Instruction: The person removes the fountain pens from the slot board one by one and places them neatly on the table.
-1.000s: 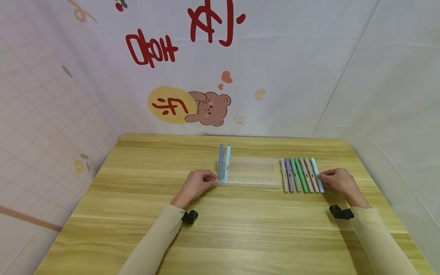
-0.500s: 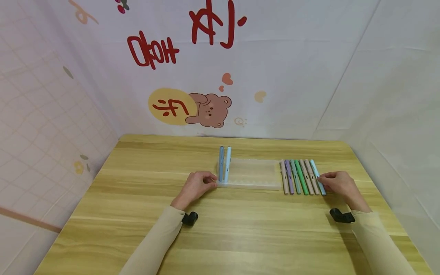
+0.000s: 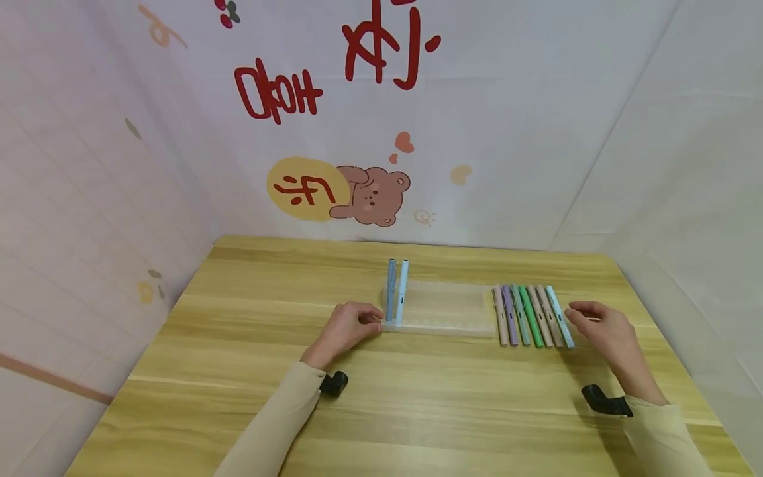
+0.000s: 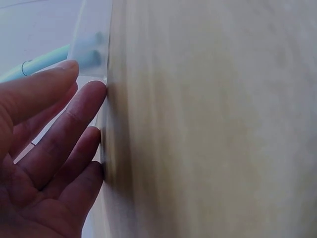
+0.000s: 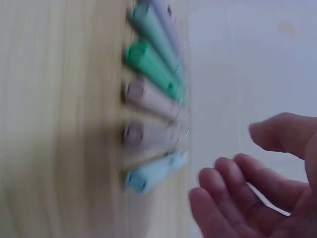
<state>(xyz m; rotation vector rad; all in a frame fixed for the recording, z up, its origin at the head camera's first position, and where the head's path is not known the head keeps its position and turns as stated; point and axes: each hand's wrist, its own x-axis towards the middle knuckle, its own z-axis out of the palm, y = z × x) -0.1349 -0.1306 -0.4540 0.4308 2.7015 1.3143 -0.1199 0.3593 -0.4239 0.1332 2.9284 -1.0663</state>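
In the head view my left hand (image 3: 348, 328) touches the left end of a clear plastic pen stand (image 3: 447, 327) with thumb and fingertips. Its fingers (image 4: 52, 141) look fairly straight in the left wrist view, beside the stand's corner (image 4: 91, 47). A grey-blue pen (image 3: 391, 291) and a light blue pen (image 3: 402, 291) stand upright at the stand's left end. My right hand (image 3: 605, 331) hovers just right of another light blue pen (image 3: 560, 318) lying at the end of a row. The right wrist view shows its fingers apart from that pen, holding nothing.
Lying side by side right of the stand are a purple pen (image 3: 510, 315), a grey-green pen (image 3: 521, 315), a green pen (image 3: 532, 317) and several beige ones. All rest on a wooden table (image 3: 441, 411). A printed cloth wall (image 3: 507, 132) rises behind.
My right hand has let go of the rightmost light blue pen and drawn off to the right; that pen lies slightly more slanted. My left hand stays at the stand. The head view has shifted slightly.
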